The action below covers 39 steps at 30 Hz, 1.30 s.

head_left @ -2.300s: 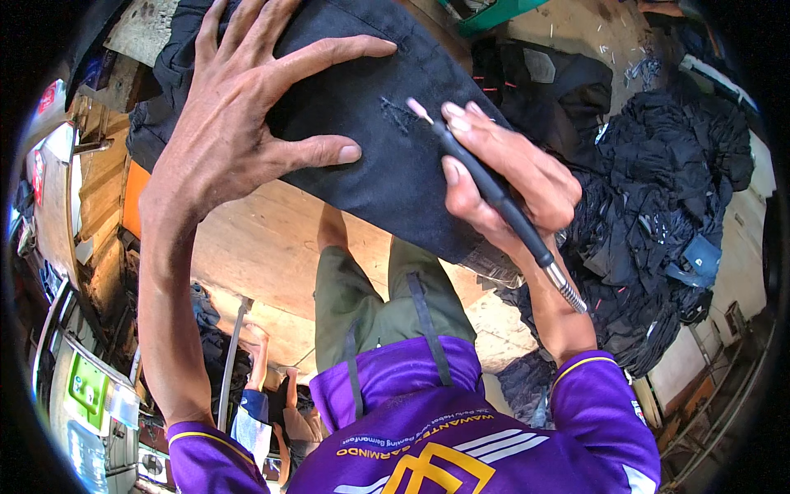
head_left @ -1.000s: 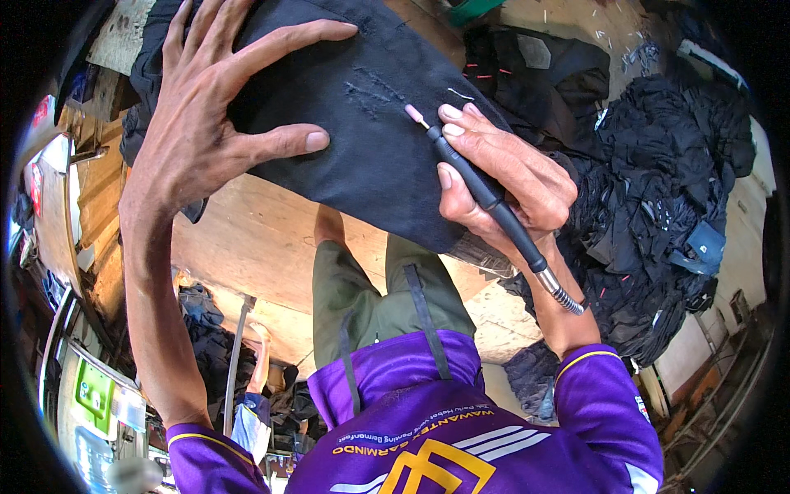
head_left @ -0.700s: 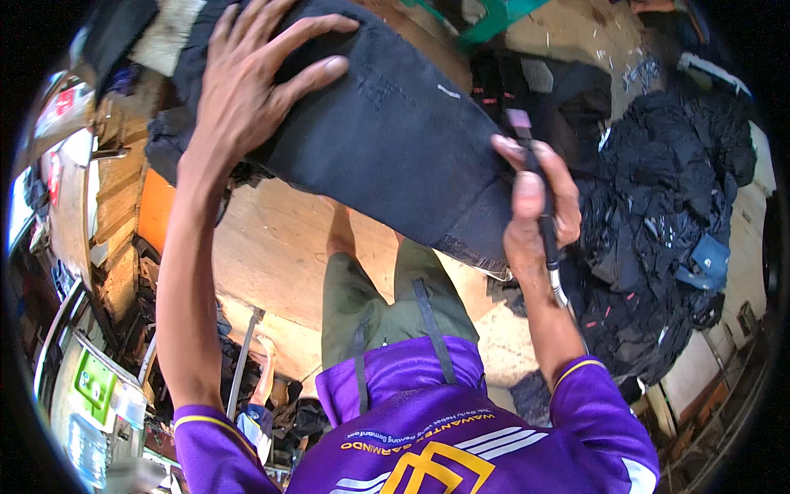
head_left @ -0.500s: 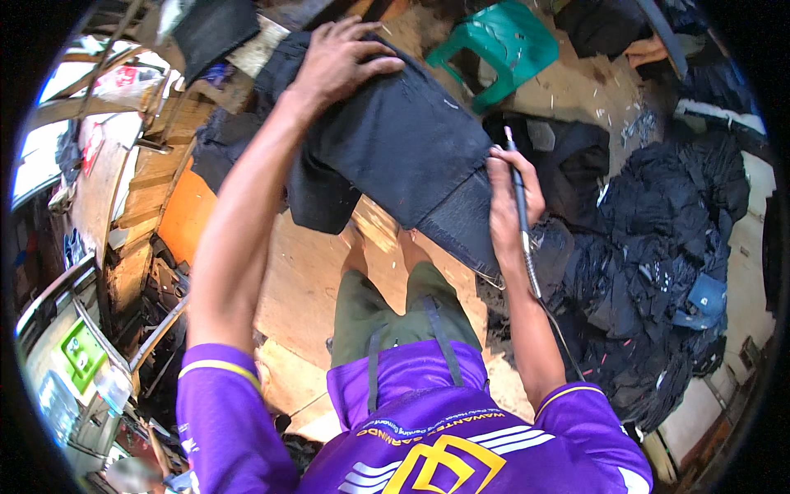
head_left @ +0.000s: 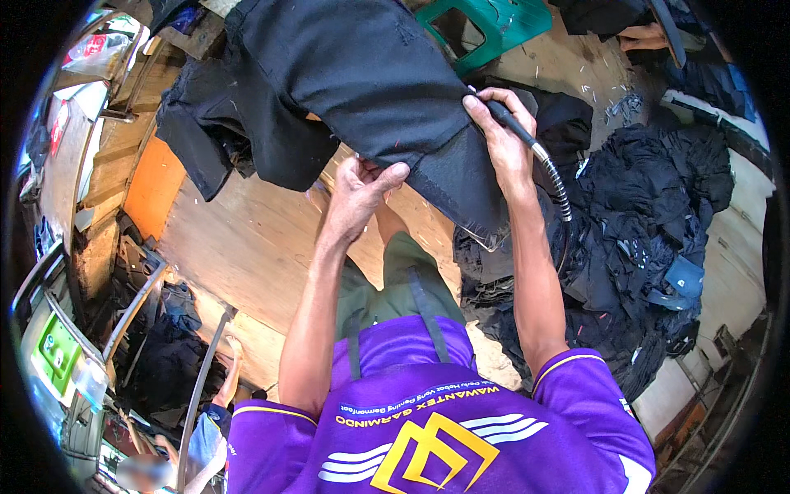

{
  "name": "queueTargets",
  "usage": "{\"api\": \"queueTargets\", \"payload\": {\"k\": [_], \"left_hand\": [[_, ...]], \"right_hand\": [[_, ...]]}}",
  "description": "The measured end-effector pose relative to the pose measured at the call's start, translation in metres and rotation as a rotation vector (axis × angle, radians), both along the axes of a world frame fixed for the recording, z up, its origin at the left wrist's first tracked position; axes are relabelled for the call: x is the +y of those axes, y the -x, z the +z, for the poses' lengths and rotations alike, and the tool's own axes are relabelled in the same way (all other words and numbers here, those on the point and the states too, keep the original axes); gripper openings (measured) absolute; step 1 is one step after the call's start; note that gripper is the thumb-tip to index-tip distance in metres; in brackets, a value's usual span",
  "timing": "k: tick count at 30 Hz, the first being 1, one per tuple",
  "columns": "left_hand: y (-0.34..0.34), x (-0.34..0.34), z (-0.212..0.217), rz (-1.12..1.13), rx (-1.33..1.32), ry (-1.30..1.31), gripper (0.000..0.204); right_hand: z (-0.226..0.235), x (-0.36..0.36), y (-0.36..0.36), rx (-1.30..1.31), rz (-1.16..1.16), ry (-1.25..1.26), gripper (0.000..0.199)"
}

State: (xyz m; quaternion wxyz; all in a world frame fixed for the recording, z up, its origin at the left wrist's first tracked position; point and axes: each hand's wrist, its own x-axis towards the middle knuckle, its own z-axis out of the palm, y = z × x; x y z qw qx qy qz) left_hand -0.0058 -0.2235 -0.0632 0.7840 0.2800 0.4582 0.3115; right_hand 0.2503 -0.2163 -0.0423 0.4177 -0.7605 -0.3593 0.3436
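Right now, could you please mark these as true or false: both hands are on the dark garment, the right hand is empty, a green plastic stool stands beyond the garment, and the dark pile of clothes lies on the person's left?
1. Both hands are on the dark garment. True: the left hand grips its lower edge, the right hand its side.
2. The right hand is empty. False: it holds a slim black tool with a flexible cable.
3. A green plastic stool stands beyond the garment. True.
4. The pile of dark clothes lies on the person's left. False: it lies on the right.
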Motion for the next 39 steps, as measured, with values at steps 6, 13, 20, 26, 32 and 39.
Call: {"api": "queueTargets", "payload": {"k": [6, 13, 20, 26, 32, 39], "left_hand": [[0.003, -0.005, 0.010, 0.044, 0.150, -0.106, 0.046], [0.009, -0.024, -0.001, 0.061, 0.268, -0.210, 0.020], [0.009, -0.027, -0.001, 0.043, 0.291, -0.231, 0.022], [0.008, -0.028, -0.001, 0.039, 0.310, -0.241, 0.021], [0.007, -0.030, -0.004, 0.061, 0.268, -0.264, 0.020], [0.007, -0.031, -0.003, 0.068, 0.278, -0.253, 0.022]], "right_hand": [[-0.008, -0.010, 0.002, -0.175, -0.045, -0.041, 0.033], [0.008, -0.052, 0.031, -0.254, 0.083, -0.527, 0.028], [-0.001, -0.082, 0.048, -0.363, 0.463, -0.596, 0.021], [0.001, -0.086, 0.047, -0.383, 0.522, -0.568, 0.023], [-0.001, -0.086, 0.046, -0.402, 0.541, -0.580, 0.026], [-0.003, -0.088, 0.047, -0.419, 0.496, -0.577, 0.026]]}}
